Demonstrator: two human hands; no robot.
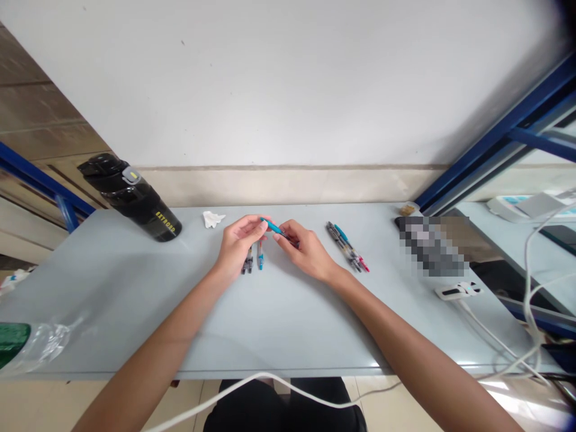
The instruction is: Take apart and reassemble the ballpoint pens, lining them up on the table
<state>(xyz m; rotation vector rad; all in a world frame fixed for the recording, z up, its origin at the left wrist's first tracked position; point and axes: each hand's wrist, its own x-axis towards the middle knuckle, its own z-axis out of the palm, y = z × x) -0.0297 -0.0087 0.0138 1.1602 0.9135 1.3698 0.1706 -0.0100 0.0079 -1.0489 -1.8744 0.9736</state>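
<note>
Both hands hold one teal pen (273, 226) above the middle of the table. My left hand (240, 240) pinches its upper left end between thumb and fingers. Around its darker lower right end, the fingers of my right hand (302, 246) are closed. Under and beside my left hand lie dark pens (248, 264), partly hidden by it, and a pen with a blue end (260, 258). To the right of my right hand, several pens (346, 247) lie side by side, with black, teal and pink parts.
A black bottle (139, 201) stands at the back left, near a crumpled white tissue (212, 219). On the right are a blurred dark object (432, 249), a white device (456, 291) and white cables (490, 339). Green-and-clear plastic (27, 345) lies at the left edge.
</note>
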